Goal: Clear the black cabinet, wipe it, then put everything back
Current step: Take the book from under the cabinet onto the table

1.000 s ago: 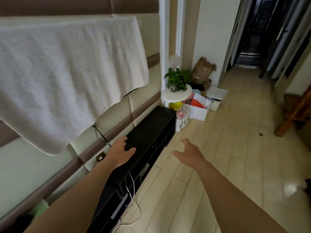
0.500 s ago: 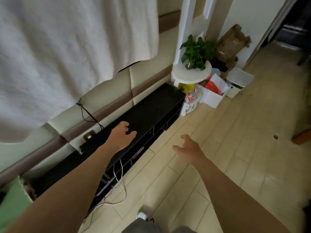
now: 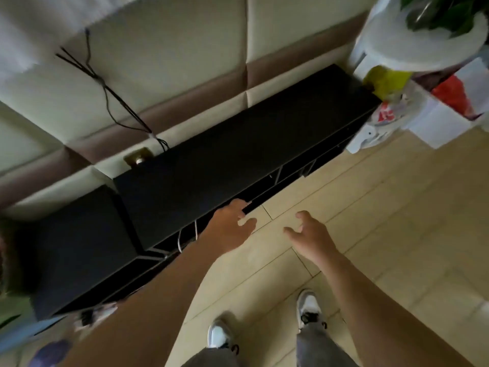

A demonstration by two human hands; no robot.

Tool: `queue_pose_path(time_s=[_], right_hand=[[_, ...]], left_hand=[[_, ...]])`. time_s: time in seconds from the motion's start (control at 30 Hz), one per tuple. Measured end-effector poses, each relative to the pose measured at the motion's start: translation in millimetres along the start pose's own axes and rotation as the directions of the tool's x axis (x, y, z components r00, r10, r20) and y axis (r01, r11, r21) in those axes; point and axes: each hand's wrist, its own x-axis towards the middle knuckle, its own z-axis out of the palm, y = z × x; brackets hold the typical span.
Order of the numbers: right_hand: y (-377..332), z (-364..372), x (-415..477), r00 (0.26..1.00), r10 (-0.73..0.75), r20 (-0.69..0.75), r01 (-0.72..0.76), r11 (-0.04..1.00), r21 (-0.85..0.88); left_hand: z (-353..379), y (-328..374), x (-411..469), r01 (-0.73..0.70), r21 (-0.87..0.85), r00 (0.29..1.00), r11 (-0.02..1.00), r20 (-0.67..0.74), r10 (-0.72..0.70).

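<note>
The long black cabinet (image 3: pixel 238 152) runs along the padded wall, its top bare and its open front compartments dark. A lower black unit (image 3: pixel 76 250) adjoins it on the left. My left hand (image 3: pixel 230 226) hovers at the cabinet's front edge, fingers relaxed and holding nothing. My right hand (image 3: pixel 308 234) hangs over the floor tiles to the right of it, fingers loosely spread, also holding nothing.
A white round stand (image 3: pixel 423 49) with a green plant (image 3: pixel 444 14) stands at the cabinet's right end, beside a yellow item (image 3: pixel 383 80), plastic bags and a white box (image 3: pixel 444 115). Black cables (image 3: pixel 105 83) hang on the wall. White cords (image 3: pixel 185 237) trail from the compartments. My feet are on the tiled floor (image 3: pixel 397 207).
The view has tipped down and moved closer to the cabinet. My left hand moved from above the cabinet top to its front edge; my right hand stays beside it.
</note>
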Motion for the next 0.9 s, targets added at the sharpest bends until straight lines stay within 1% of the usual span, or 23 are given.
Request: queue_pose_path(time_s=[0.1,0.17,0.23,0.33,0.43,0.47,0.53,0.6,0.67,0.7,0.8,0.9], right_hand=[[45.1,58.4,102.4,0.997,-0.053,-0.049,0.054,0.998,0.010],[74.4,97.1,171.6,0.993,-0.101,-0.068,0.099,0.995,-0.021],[98.1,129.3,238.3,0.986,-0.158,-0.060,0.152,0.984,-0.096],[119.7,168.9,322.0,0.974,-0.226,0.011,0.221,0.939,-0.262],[118.4,194.1,387.7,0.954,-0.253,0.158,0.297,0.861,-0.412],[113.5,198.1,404.0,0.951,-0.262,0.165,0.309,0.844,-0.438],[104.4,202.7,425.4,0.947,-0.295,0.127,0.320,0.839,-0.439],[105.6,215.3,435.2,0.944,-0.305,0.121,0.328,0.858,-0.396],[122.5,231.5,433.1,0.949,-0.271,0.163,0.314,0.873,-0.374],[132.7,239.3,434.1,0.949,-0.256,0.182,0.309,0.870,-0.384],[148.7,250.5,446.8,0.949,-0.241,0.203,0.305,0.863,-0.402],[146.8,257.6,460.0,0.943,-0.275,0.185,0.328,0.853,-0.405]], left_hand=[[88.7,-70.2,74.6,0.006,0.075,1.000,0.997,0.025,-0.008],[139.4,-119.9,126.9,-0.026,0.204,0.998,0.979,0.056,0.014],[179.2,-165.9,178.0,-0.051,0.313,0.997,0.948,0.077,0.029],[219.7,-218.0,241.9,-0.043,0.389,0.999,0.920,0.046,0.028],[242.0,-252.1,296.7,0.011,0.432,0.999,0.902,-0.038,0.006],[245.6,-258.6,311.8,0.035,0.438,0.997,0.898,-0.071,-0.004],[248.7,-265.8,333.9,0.094,0.405,0.988,0.910,-0.152,-0.035],[250.0,-273.8,345.3,0.166,0.294,0.971,0.941,-0.218,-0.102],[257.0,-284.9,346.7,0.219,0.175,0.946,0.960,-0.277,-0.166],[262.2,-292.0,346.5,0.248,0.150,0.934,0.957,-0.300,-0.195],[270.6,-307.4,355.2,0.294,0.218,0.914,0.931,-0.350,-0.207],[257.6,-313.4,376.0,0.275,0.315,0.924,0.908,-0.349,-0.159]])
